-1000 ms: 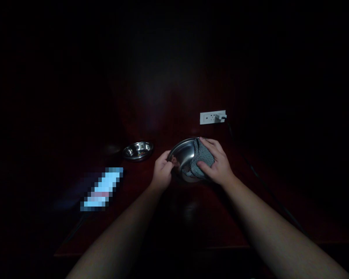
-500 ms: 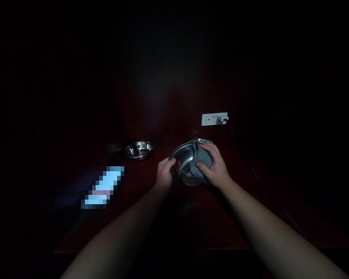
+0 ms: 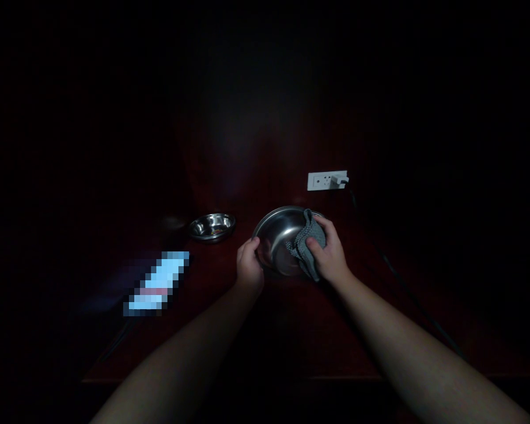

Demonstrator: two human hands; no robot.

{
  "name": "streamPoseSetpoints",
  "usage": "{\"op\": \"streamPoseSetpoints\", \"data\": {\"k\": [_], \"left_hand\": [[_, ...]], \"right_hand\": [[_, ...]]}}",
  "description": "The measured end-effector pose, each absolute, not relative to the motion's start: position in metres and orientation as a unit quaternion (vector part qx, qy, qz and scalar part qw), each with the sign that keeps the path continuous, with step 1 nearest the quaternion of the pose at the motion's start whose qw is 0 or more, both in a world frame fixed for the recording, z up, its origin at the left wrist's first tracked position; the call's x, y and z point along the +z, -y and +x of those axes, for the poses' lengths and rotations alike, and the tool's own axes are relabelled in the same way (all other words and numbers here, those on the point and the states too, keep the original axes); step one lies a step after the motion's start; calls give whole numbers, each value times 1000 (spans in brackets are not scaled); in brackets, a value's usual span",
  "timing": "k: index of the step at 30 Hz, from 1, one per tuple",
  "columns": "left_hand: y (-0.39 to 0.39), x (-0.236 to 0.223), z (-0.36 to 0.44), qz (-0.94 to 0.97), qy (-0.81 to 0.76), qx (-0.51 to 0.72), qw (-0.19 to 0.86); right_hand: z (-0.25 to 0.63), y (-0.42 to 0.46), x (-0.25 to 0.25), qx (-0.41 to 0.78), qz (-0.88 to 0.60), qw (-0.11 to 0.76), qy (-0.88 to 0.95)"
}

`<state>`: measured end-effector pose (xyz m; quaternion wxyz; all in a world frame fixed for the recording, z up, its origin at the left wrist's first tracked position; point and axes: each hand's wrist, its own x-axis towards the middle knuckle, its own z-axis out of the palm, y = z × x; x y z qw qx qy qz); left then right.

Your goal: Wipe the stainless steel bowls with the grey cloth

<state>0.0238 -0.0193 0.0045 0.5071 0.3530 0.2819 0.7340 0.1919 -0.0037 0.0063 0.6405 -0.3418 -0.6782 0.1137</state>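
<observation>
A dim indoor room, homelike, we think.
Below the wall socket [image 3: 321, 181] with its plug [image 3: 341, 180], we see a dark red desk [image 3: 212, 268], a metal bowl [image 3: 274, 232] and a grey cloth [image 3: 314, 234].

The larger bowl [image 3: 276, 235] is between the 2 hands, tilted toward the viewer, with the left hand [image 3: 249, 265] at its left rim and the right hand [image 3: 333, 250] at its right side. Between the right hand and the bowl is the cloth [image 3: 312, 240]. On the bench [image 3: 287, 335], left of the larger bowl, stands a smaller bowl [image 3: 211, 228]; nearer the viewer and farther left lies a screen [image 3: 159, 284]. Behind the larger bowl, toward the right, the wall bears a socket [image 3: 318, 181], a plug [image 3: 341, 179] in its right end. A cable [image 3: 410, 293] runs right of the right hand
</observation>
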Motion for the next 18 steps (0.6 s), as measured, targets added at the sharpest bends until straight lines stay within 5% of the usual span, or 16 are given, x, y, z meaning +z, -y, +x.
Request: {"op": "streamPoseSetpoints", "data": {"k": [11, 18], "left_hand": [[19, 4, 25, 376, -218, 716, 546], [21, 10, 20, 507, -316, 690, 408]], "right_hand": [[192, 2, 4, 116, -353, 651, 662], [196, 2, 9, 88, -369, 646, 662]]}}
